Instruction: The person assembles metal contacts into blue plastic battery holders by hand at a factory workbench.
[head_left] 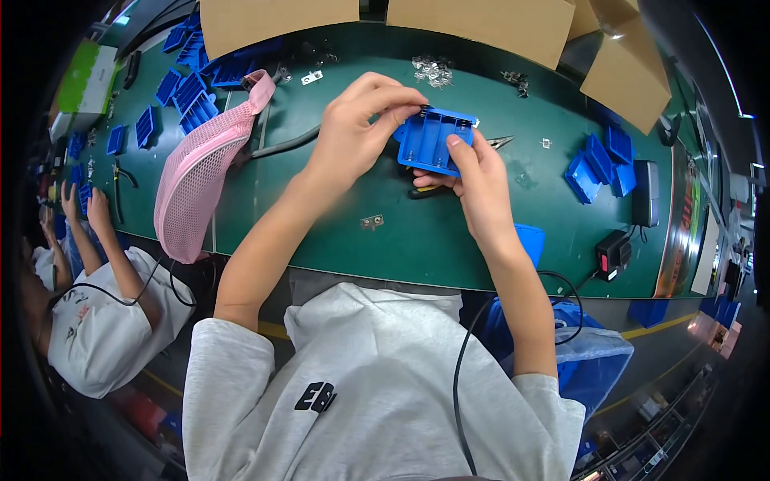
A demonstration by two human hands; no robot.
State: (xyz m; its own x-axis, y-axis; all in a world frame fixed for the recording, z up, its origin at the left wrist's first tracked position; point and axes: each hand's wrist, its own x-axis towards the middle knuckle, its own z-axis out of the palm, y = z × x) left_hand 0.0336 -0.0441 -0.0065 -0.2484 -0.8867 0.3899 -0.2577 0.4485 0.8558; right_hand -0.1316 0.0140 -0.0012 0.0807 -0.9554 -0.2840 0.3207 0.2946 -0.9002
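Observation:
A blue plastic battery holder [437, 144] with long open slots is raised over the green table, its open side up. My right hand [483, 186] grips its right side, thumb on the front and fingers behind. The fingertips of my left hand [365, 120] are pinched at its upper left corner, against a small dark part too tiny to name. Pliers [500, 143] lie beneath the holder and are partly hidden by it and my right hand. A small metal contact plate [371, 222] rests on the table nearer to me.
Piles of metal contacts [433, 70] and darker small parts [517, 82] lie at the back, before cardboard boxes [481, 30]. More blue holders sit right [597, 160] and left [192, 100]. A pink mesh pouch [204, 176] stands left; a co-worker's hands [98, 210] are farther left.

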